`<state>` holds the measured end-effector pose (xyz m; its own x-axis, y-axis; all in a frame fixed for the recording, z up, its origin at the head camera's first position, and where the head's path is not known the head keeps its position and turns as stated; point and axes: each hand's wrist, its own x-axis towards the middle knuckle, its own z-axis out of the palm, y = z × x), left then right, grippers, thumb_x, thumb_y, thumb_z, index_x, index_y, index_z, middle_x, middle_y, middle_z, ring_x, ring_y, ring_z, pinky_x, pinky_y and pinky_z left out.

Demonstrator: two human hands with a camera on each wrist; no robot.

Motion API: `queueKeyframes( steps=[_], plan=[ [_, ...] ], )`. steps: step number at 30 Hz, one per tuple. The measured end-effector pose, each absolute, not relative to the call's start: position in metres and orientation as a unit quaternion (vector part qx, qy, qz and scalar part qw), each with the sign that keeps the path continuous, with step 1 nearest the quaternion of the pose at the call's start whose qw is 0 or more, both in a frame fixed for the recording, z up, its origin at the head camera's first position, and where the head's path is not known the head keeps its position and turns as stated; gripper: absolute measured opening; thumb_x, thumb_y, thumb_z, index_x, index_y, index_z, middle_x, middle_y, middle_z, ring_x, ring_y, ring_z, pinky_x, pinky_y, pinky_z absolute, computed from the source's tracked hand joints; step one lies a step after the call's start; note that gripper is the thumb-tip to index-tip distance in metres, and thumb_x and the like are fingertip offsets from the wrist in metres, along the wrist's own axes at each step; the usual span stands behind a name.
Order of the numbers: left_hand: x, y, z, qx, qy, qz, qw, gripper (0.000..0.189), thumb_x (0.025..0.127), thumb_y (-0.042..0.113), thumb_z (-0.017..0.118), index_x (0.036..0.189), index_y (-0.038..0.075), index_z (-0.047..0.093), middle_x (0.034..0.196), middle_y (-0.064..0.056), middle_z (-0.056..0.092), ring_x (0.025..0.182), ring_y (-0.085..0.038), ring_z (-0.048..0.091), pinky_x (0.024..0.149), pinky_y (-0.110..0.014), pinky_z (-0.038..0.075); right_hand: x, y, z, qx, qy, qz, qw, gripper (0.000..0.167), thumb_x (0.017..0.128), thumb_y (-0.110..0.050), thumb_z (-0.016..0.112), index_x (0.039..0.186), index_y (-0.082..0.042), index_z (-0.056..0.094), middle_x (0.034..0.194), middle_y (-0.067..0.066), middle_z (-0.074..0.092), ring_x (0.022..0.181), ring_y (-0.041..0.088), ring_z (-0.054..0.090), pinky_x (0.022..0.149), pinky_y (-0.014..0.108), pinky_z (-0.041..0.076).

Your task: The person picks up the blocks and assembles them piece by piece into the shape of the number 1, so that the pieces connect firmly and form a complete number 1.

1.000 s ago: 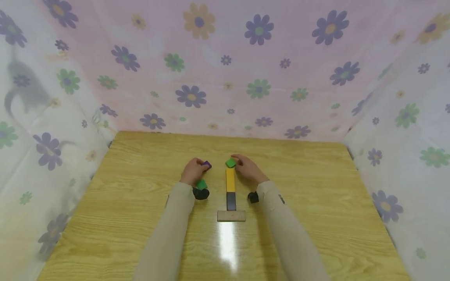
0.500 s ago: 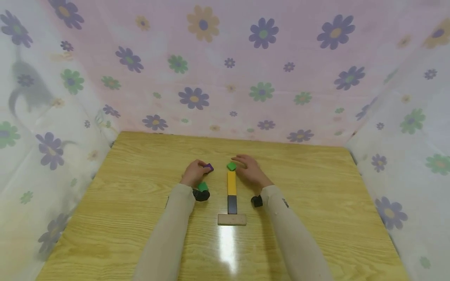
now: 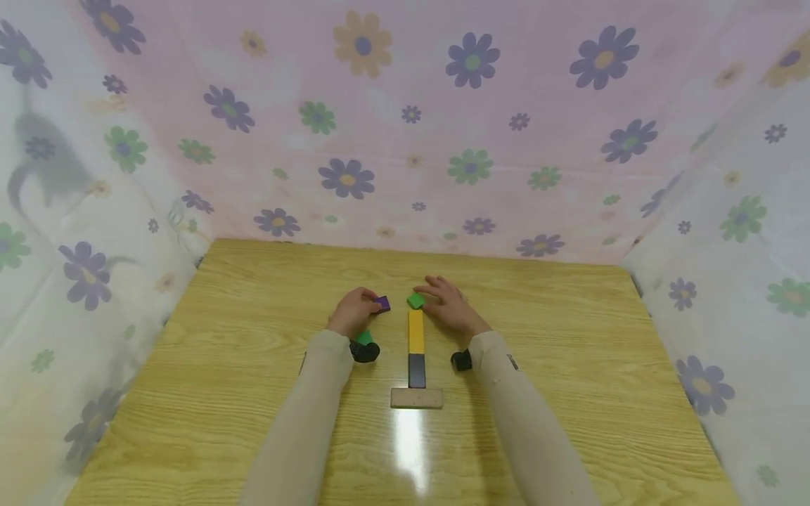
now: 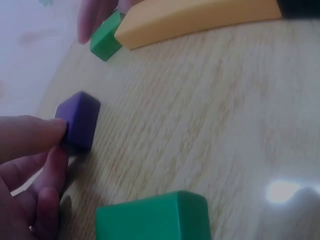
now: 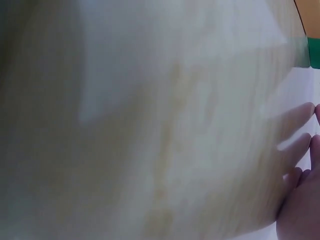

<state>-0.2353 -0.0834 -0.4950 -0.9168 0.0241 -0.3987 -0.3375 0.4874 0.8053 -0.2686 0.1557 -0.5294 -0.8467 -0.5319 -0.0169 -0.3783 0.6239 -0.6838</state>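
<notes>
My left hand (image 3: 351, 313) pinches a purple block (image 3: 382, 303) between thumb and fingers; the left wrist view shows this purple block (image 4: 82, 120) tilted close over the table. A bright green block (image 3: 415, 301) sits cornerwise at the far end of a yellow block (image 3: 415, 332). Beside it, my right hand (image 3: 452, 309) has its fingers loosely extended around the block's far and right sides. The yellow block continues into a black block (image 3: 417, 371), which meets a crosswise plain wooden block (image 3: 417, 398). Under my left wrist lies a darker green block (image 4: 150, 220), partly hidden in the head view.
The wood-grain table (image 3: 569, 365) is bounded by flowered cloth (image 3: 405, 140) at the back and both sides. A black wrist camera (image 3: 365, 352) sits at the left cuff and another wrist camera (image 3: 462, 361) at the right. Light glares off the table near its front.
My left hand has brought the purple block slightly right, nearer the bright green one. The right fingers have spread a little. The row of blocks keeps its arrangement.
</notes>
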Motion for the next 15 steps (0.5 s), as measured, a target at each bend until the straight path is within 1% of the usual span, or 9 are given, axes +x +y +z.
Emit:
queueKeyframes(
  steps=[4,7,10,12,15],
  plan=[
    [-0.2368,-0.0827,-0.4955,-0.088,0.837,0.506,0.187,0.026,0.087,0.021,0.057,0.111,0.01,0.056,0.112,-0.008,0.054,0.1,-0.024,0.048,0.087,-0.04,0.035,-0.2676,0.1542,-0.5313,-0.248,0.898,-0.346,0.115,0.036,0.091,-0.023,0.051,0.128,-0.021,0.05,0.146,0.01,0.019,0.134,0.03,0.004,0.099,0.056,0.001],
    [-0.2376,-0.0821,-0.4959,-0.088,0.846,0.493,0.184,0.025,0.086,0.023,0.059,0.108,0.012,0.058,0.11,-0.006,0.055,0.101,-0.025,0.048,0.093,-0.047,0.022,-0.2675,0.1551,-0.532,-0.236,0.901,-0.344,0.123,0.035,0.091,-0.025,0.051,0.127,-0.023,0.05,0.146,0.007,0.018,0.134,0.027,0.003,0.099,0.056,0.001],
    [-0.2387,-0.0812,-0.4968,-0.085,0.861,0.47,0.175,0.025,0.085,0.027,0.06,0.106,0.015,0.06,0.109,-0.003,0.057,0.102,-0.024,0.047,0.092,-0.052,0.011,-0.2681,0.1567,-0.5306,-0.231,0.899,-0.349,0.128,0.034,0.092,-0.025,0.05,0.126,-0.024,0.05,0.146,0.005,0.018,0.134,0.025,0.002,0.1,0.056,0.001],
    [-0.2396,-0.0808,-0.4975,-0.084,0.868,0.46,0.168,0.023,0.084,0.029,0.06,0.104,0.017,0.061,0.108,-0.002,0.058,0.102,-0.024,0.048,0.091,-0.052,0.01,-0.2688,0.1579,-0.529,-0.228,0.897,-0.355,0.132,0.033,0.092,-0.025,0.05,0.125,-0.024,0.05,0.147,0.003,0.018,0.135,0.023,0.002,0.1,0.055,0.001],
    [-0.241,-0.0794,-0.4974,-0.085,0.87,0.457,0.164,0.022,0.085,0.031,0.06,0.103,0.018,0.062,0.107,-0.001,0.059,0.102,-0.023,0.048,0.09,-0.051,0.01,-0.2698,0.1601,-0.5266,-0.226,0.894,-0.363,0.137,0.033,0.092,-0.024,0.049,0.125,-0.023,0.051,0.147,0.003,0.018,0.135,0.022,0.001,0.1,0.055,0.001]
  ],
)
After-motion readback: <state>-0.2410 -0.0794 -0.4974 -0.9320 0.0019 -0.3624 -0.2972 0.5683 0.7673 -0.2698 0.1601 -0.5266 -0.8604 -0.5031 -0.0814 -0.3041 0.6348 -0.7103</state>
